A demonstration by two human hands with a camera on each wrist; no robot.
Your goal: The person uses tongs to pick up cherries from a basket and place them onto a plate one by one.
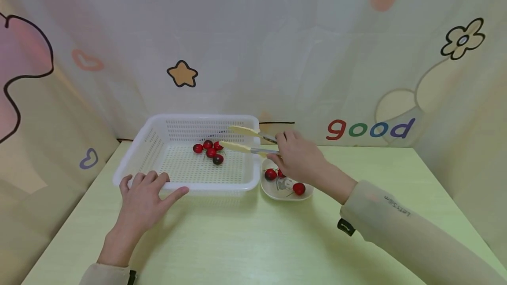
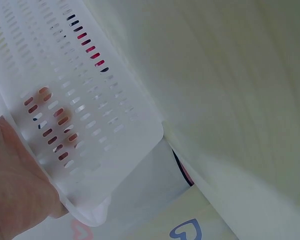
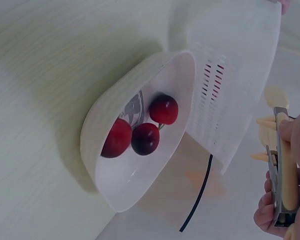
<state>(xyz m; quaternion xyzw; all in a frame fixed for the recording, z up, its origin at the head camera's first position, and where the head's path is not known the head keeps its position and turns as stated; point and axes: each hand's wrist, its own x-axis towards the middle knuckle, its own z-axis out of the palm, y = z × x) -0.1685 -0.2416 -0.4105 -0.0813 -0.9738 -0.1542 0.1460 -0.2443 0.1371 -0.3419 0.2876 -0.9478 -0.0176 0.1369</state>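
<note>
My left hand (image 1: 144, 201) grips the near left rim of a white plastic basket (image 1: 214, 187). Its fingers curl over the edge and show through the slots in the left wrist view, with the thumb outside. Several dark red cherries (image 1: 211, 153) lie grouped on the basket floor. My right hand (image 1: 299, 156) holds metal tongs with cream tips (image 1: 236, 147), reaching over the basket's right wall. The tong tips are spread apart, the lower one overlapping the rightmost cherries in the head view. Below the right hand, three cherries (image 3: 163, 109) sit in a small white bowl (image 3: 105, 107).
The bowl stands close against the basket's right side on a pale wooden table (image 1: 222, 241). A printed curtain (image 1: 229, 34) hangs behind the table and along both sides. Black straps show at both sleeve cuffs.
</note>
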